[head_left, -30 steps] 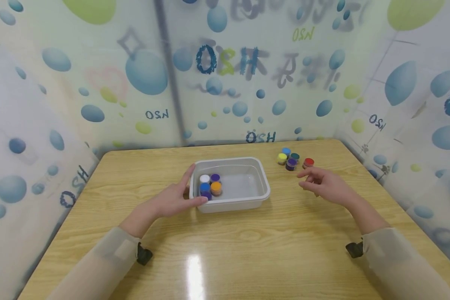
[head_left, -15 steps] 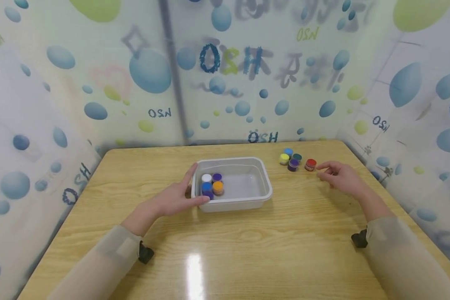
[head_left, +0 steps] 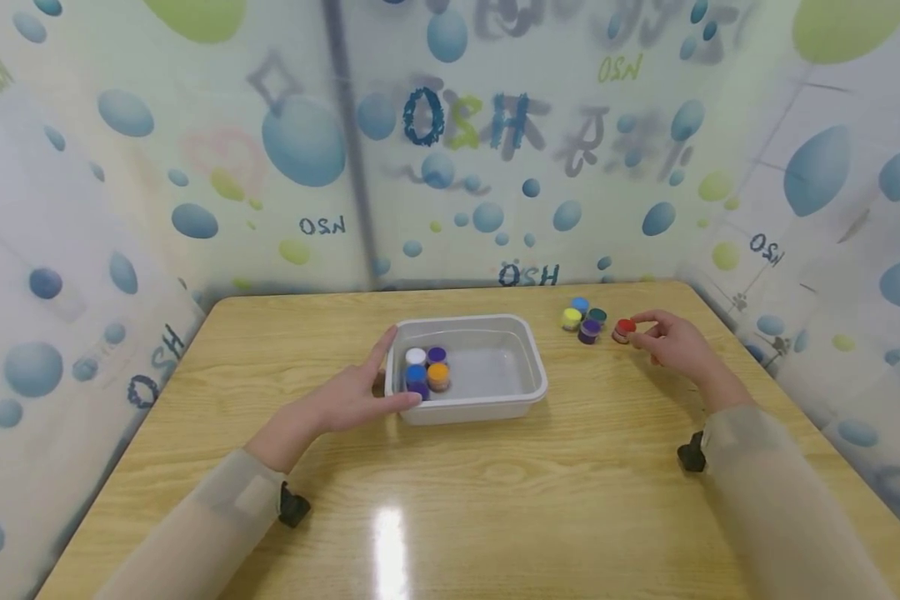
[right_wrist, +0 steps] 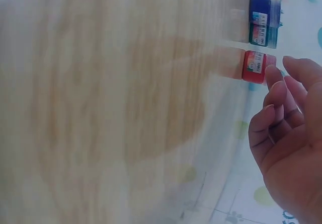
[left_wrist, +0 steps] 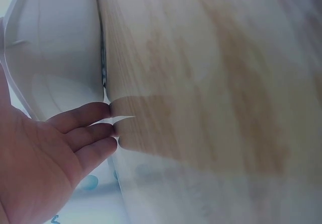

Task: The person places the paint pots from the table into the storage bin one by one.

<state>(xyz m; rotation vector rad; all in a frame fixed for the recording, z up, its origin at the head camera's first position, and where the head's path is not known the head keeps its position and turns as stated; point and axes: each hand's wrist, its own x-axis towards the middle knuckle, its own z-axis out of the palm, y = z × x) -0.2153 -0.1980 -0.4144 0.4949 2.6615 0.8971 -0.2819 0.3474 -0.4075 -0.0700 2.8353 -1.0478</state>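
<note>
In the head view a white plastic tub [head_left: 487, 410] stands mid-table. My left hand [head_left: 345, 400] rests against its left end, the thumb along the front rim and the index finger at the back left corner. In the left wrist view the other fingers [left_wrist: 90, 133] extend below the tub's side. Inside the tub are several small paint jars, among them an orange-lidded jar [head_left: 438, 377] and a white-lidded jar [head_left: 416, 357]. My right hand [head_left: 675, 343] is at a red paint jar [head_left: 623, 332], thumb and index finger spread at its right side. A fingertip overlaps the jar in the right wrist view.
Left of the red jar stand a yellow jar [head_left: 572, 319], a purple jar [head_left: 589, 332], a dark green jar [head_left: 597, 316] and a blue jar [head_left: 580, 306], close together. Patterned cloth walls [head_left: 450, 208] enclose the wooden table [head_left: 495, 500] at the back and sides.
My right hand first moved right past the red jar, then forward and in to its right side. The left hand has stayed at the tub; the head view has shifted slightly.
</note>
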